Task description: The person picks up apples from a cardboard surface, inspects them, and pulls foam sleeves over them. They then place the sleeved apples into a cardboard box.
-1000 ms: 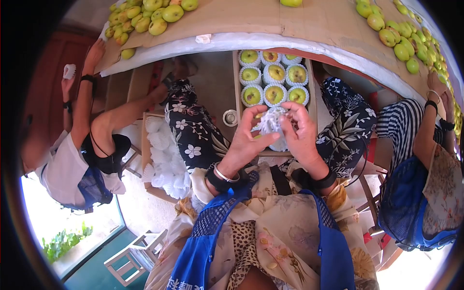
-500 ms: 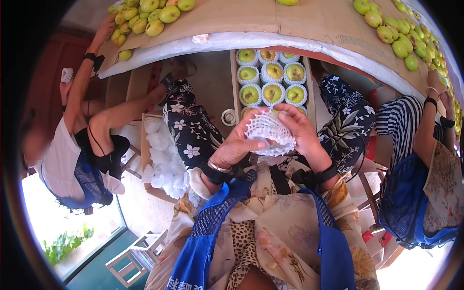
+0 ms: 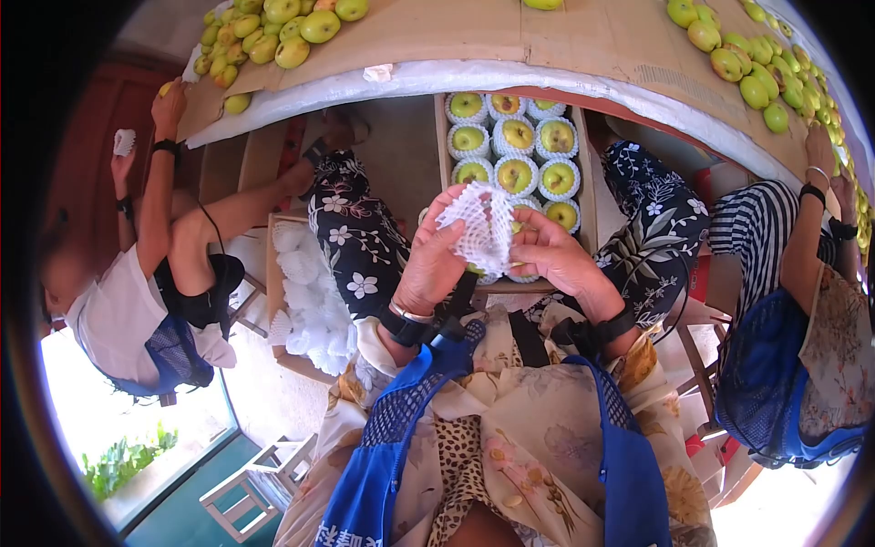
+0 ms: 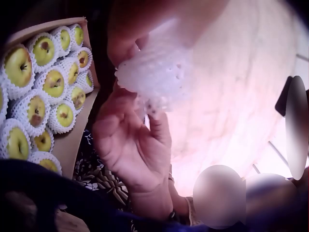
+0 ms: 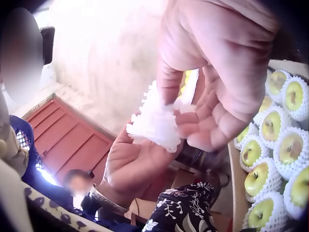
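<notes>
In the head view, a white foam net sleeve (image 3: 483, 232) is held between both hands, above the near end of an apple box. My left hand (image 3: 430, 266) grips its left side, thumb across the mesh. My right hand (image 3: 563, 264) pinches its right edge with thumb and fingers. From the right wrist, the foam sleeve (image 5: 154, 128) looks bunched between the right fingers (image 5: 203, 137) and the left hand (image 5: 128, 162). The left wrist view has the sleeve (image 4: 154, 77) blurred, with the right hand (image 4: 135, 145) below it.
The cardboard box (image 3: 588, 196) holds rows of green apples (image 3: 518, 135) in foam sleeves. Another box of white foam sleeves (image 3: 310, 292) stands at the left. Loose apples (image 3: 292, 32) lie on the cardboard-covered table (image 3: 437, 41). People sit on both sides.
The foam sleeve went from bunched up to spread wide as a ring, and is now raised, narrower and folded. My left hand has turned upward; the right has shifted along its edge.
</notes>
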Motion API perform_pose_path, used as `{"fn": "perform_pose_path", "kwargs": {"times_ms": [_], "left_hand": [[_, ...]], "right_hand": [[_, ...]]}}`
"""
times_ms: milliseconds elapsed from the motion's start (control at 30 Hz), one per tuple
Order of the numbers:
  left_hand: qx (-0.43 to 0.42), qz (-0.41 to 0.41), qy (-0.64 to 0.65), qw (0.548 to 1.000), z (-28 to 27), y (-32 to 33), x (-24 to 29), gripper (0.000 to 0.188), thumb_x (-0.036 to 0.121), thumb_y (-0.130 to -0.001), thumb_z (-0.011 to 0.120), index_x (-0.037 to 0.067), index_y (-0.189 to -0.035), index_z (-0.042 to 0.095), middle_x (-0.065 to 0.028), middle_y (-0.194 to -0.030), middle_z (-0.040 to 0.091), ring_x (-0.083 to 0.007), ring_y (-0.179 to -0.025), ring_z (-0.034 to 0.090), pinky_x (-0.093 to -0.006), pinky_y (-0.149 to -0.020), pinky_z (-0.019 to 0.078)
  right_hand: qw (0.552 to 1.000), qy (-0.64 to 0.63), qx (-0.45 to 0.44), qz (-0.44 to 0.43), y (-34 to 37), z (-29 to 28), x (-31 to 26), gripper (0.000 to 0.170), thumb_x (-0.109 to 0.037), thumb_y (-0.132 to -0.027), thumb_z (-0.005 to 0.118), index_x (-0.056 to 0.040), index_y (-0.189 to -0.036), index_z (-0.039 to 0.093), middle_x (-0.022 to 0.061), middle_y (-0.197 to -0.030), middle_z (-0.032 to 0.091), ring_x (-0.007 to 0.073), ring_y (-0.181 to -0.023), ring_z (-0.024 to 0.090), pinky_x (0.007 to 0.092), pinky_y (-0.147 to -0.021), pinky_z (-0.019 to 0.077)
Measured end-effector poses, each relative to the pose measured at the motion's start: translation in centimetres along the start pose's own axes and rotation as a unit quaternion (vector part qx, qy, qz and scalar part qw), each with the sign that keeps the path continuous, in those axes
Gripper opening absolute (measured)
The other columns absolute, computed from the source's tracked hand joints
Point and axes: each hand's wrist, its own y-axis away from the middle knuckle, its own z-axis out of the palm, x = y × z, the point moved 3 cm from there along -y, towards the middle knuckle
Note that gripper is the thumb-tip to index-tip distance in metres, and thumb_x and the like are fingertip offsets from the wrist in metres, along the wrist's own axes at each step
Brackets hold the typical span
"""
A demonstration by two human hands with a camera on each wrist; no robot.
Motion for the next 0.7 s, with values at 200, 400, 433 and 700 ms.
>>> {"fn": "perform_pose_path", "kwargs": {"times_ms": [200,400,433,700], "left_hand": [[0.032,-0.061,0.168,0.983,-1.0,-0.6,0.0,0.038,0.024,-0.094,0.038,0.006,-0.127,0.039,-0.0108,-0.128,0.047,-0.0231,-0.119,0.045,-0.0407,-0.102,0.0333],[0.071,-0.019,0.043,0.996,-0.5,-0.1,0.5,0.031,-0.002,-0.085,0.049,0.004,-0.116,0.045,-0.0095,-0.112,0.056,-0.02,-0.104,0.055,-0.0342,-0.089,0.0472],[0.071,-0.018,0.043,0.996,-0.5,0.0,0.3,0.031,-0.002,-0.085,0.049,0.004,-0.116,0.045,-0.0095,-0.112,0.056,-0.02,-0.104,0.055,-0.0342,-0.089,0.0472],[0.127,0.119,-0.214,0.961,-0.2,0.0,0.2,0.043,-0.012,-0.073,0.063,0.006,-0.108,0.045,-0.0037,-0.095,0.057,-0.01,-0.084,0.057,-0.0233,-0.073,0.0495]], "right_hand": [[0.997,-0.075,-0.015,-0.01,-0.8,0.1,0.6,0.043,-0.007,-0.082,0.058,-0.0067,-0.122,0.041,0.0028,-0.089,0.058,0.0128,-0.082,0.059,0.0277,-0.073,0.0497],[0.996,-0.032,0.076,-0.042,-2.2,-1.9,1.9,0.042,-0.006,-0.082,0.057,-0.0062,-0.122,0.042,0.0026,-0.088,0.059,0.0118,-0.078,0.058,0.0274,-0.072,0.0485],[0.996,0.004,0.078,-0.05,-2.2,-2.1,2.0,0.041,-0.007,-0.083,0.057,-0.0058,-0.121,0.042,0.0038,-0.091,0.058,0.012,-0.08,0.057,0.0271,-0.072,0.048],[0.984,-0.002,0.091,-0.155,-1.5,-0.8,0.2,0.049,-0.011,-0.084,0.058,-0.0079,-0.128,0.037,0.0067,-0.113,0.054,0.0152,-0.104,0.052,0.0303,-0.085,0.043]]}}
